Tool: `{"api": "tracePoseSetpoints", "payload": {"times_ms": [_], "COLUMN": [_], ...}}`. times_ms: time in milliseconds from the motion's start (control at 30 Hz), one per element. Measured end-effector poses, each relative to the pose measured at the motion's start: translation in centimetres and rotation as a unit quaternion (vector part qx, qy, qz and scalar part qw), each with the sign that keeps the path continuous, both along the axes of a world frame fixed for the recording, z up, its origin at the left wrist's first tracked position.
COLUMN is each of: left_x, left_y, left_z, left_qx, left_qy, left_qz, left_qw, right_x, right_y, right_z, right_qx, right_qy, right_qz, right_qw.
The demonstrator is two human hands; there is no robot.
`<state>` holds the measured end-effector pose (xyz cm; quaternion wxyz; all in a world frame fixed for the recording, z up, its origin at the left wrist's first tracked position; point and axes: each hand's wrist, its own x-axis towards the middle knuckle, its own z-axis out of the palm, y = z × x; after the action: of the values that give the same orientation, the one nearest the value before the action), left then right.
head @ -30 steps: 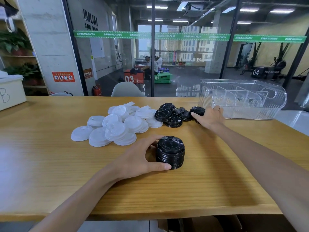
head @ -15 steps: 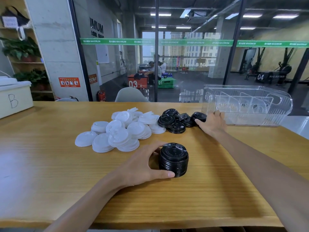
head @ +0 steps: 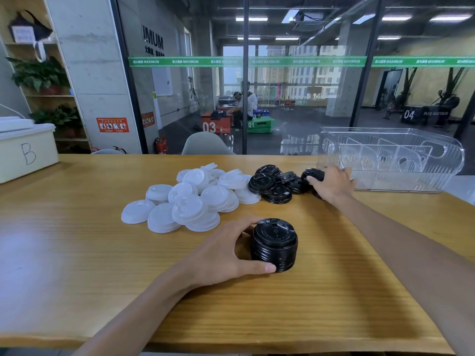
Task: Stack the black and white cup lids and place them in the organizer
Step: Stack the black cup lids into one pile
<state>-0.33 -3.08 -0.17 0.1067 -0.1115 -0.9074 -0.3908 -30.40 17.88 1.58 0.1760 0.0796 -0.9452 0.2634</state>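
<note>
A stack of black lids (head: 274, 244) stands on the wooden table (head: 77, 253) in front of me, and my left hand (head: 226, 253) curls round its left side. Farther back lies a loose pile of white lids (head: 190, 199), with several loose black lids (head: 272, 183) to its right. My right hand (head: 331, 185) reaches to the right end of that black group and grips a black lid (head: 313, 174). The clear plastic organizer (head: 390, 160) with dividers stands just behind and right of that hand.
A cream box marked B (head: 25, 152) sits at the table's far left edge. A glass wall runs behind the table, with a grey chair back (head: 205, 143) against it. The table's front edge is close to me.
My right hand has closed over a black lid beside the organizer and drawn slightly toward me. My left hand still holds the stack. The camera has tilted a little.
</note>
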Motion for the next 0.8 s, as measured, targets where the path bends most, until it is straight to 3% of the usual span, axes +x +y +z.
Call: {"api": "tracePoseSetpoints", "payload": {"times_ms": [200, 433, 567, 800], "left_x": [0.0, 0.2, 0.1, 0.3], "left_y": [0.0, 0.1, 0.1, 0.2], "left_z": [-0.1, 0.0, 0.0, 0.0], "left_qx": [-0.003, -0.005, -0.004, -0.006], "left_qy": [-0.001, -0.005, -0.006, 0.002], "left_qz": [0.0, 0.002, 0.0, -0.002], "left_qw": [1.0, 1.0, 1.0, 1.0], "right_x": [3.9, 9.9, 12.4, 13.4], "right_y": [1.0, 2.8, 2.8, 2.8], "right_z": [0.9, 0.2, -1.0, -1.2], "right_qx": [-0.038, -0.028, 0.053, 0.007], "right_qy": [0.067, -0.026, -0.031, -0.107], "right_qz": [0.043, 0.143, 0.127, 0.127], "right_qw": [0.996, 0.989, 0.99, 0.986]}}
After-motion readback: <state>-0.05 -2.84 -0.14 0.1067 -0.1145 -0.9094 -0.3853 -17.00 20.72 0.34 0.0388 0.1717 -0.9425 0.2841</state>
